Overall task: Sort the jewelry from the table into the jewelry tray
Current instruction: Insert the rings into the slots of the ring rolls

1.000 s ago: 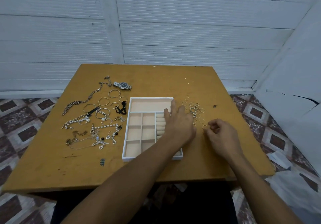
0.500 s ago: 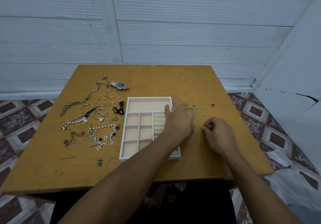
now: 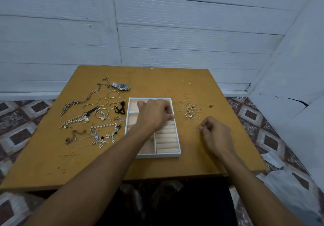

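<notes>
Pinching ring in right hand grip | beside jewelry tray

Probably a plain room in a home: a corner of white plank walls, a patterned tile floor, and a worn, scratched wooden surface.

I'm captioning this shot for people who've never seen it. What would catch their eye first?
Both hands at mid-table: the left hand curled over the white jewelry tray, the right hand pinching a thin ring beside a cluster of loose rings. Left of the tray, a tangle of chains and pearl bracelets sprawls over the yellow table, a wristwatch at its far edge.
</notes>
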{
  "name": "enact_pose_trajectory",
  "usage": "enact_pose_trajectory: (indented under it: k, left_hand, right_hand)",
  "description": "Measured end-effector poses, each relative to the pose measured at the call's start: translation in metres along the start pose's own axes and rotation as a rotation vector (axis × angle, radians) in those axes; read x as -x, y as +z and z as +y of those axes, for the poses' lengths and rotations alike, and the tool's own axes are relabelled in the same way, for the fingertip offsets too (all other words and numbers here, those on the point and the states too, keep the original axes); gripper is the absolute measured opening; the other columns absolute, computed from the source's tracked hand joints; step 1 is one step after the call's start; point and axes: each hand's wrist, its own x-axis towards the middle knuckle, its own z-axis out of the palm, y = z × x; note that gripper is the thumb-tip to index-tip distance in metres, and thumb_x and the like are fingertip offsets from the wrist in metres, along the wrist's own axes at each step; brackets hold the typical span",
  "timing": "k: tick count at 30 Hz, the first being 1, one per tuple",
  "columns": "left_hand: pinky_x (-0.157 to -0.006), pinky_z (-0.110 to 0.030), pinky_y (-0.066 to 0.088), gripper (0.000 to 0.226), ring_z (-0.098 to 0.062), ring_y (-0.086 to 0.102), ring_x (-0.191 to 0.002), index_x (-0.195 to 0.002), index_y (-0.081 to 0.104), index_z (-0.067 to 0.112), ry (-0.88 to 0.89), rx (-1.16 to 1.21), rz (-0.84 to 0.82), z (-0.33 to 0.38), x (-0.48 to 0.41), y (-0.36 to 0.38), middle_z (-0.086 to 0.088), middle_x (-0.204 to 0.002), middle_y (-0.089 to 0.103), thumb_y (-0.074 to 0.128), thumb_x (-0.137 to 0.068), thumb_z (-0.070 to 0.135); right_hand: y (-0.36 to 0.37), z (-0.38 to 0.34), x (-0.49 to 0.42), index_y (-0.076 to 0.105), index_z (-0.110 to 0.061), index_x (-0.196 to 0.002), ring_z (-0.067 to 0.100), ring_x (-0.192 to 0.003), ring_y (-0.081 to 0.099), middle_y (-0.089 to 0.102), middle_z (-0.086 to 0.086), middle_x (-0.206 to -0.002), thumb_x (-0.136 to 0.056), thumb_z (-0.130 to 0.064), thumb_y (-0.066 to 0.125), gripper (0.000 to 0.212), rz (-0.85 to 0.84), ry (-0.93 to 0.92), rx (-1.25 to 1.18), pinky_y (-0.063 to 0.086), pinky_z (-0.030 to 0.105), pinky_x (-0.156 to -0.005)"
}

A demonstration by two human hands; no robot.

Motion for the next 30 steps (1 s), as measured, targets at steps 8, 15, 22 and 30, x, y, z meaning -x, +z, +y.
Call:
enact_pose_trajectory:
  k: [8,15,22,30]
  left_hand:
    - [-0.092,-0.037,0.031,0.014,-0.011,0.06,-0.091,-0.081,0.069,0.029,-0.048,0.003,0.007,-0.045,-0.003,-0.019,0.014,-0.077,0.065,0.07,-0.08,0.043]
    - [-0.093,-0.038,0.03,0.01,-0.013,0.058,-0.094,-0.085,0.068,0.032,-0.037,-0.042,-0.002,-0.047,-0.004,-0.007,0.014,-0.083,0.067,0.065,-0.084,0.041]
    - [-0.088,-0.036,0.033,0.012,-0.013,0.059,-0.096,-0.088,0.068,0.033,0.04,-0.107,0.061,-0.046,-0.008,0.002,0.013,-0.089,0.071,0.062,-0.086,0.043]
    - [-0.078,-0.031,0.02,0.012,-0.015,0.056,-0.096,-0.089,0.071,0.027,0.126,-0.105,0.089,-0.044,-0.004,0.003,0.009,-0.09,0.071,0.061,-0.088,0.034]
  right_hand:
    - [0.011,-0.019,0.001,0.062,-0.018,-0.077,0.005,-0.066,0.053,0.058,-0.011,-0.068,-0.087,-0.012,0.064,0.012,0.006,-0.014,-0.058,0.038,0.016,-0.058]
    - [0.02,-0.035,-0.004,0.067,-0.014,-0.084,0.003,-0.067,0.053,0.06,-0.006,-0.072,-0.087,-0.013,0.066,0.004,-0.008,-0.022,-0.141,0.038,0.008,-0.055]
    - [0.025,-0.037,0.0,0.064,-0.015,-0.077,0.004,-0.067,0.055,0.063,0.0,-0.074,-0.083,-0.008,0.068,0.01,0.013,-0.078,-0.235,0.039,0.006,-0.058]
    - [0.026,-0.043,-0.002,0.065,-0.016,-0.078,0.004,-0.066,0.053,0.061,-0.005,-0.071,-0.084,-0.012,0.069,0.008,0.01,-0.075,-0.244,0.039,0.006,-0.056]
